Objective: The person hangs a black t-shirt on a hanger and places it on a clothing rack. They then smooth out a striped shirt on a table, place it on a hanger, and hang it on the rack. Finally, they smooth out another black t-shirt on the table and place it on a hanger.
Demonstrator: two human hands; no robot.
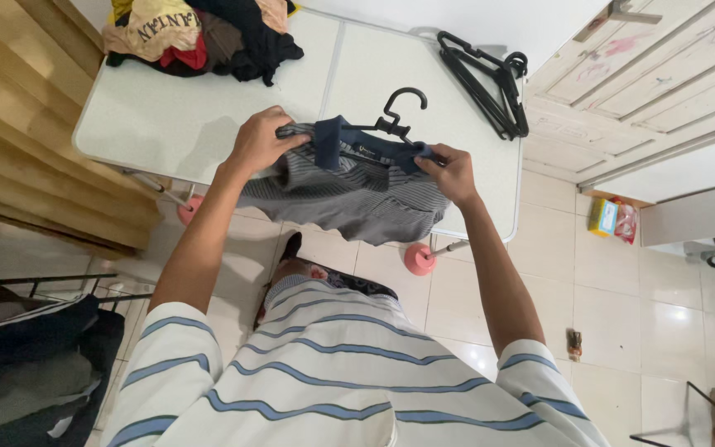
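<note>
Shirt [349, 186], grey-striped with a navy collar, is gripped at each shoulder by the closed left hand [260, 142] and right hand [453, 173], so it is seated on the black hanger [399, 116] above the desk [175, 108].

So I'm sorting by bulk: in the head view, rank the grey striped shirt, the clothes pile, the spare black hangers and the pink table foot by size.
1. White folding table's clothes pile
2. Grey striped shirt, close behind
3. Spare black hangers
4. Pink table foot

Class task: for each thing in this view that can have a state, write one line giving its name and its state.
Left hand: shut on grey striped shirt.
Right hand: shut on grey striped shirt.
Grey striped shirt: on black hanger, held above table edge.
Black hanger: inside shirt collar, hook free.
Spare hangers: lying bunched on white table.
Clothes pile: heaped, unfolded.
</note>
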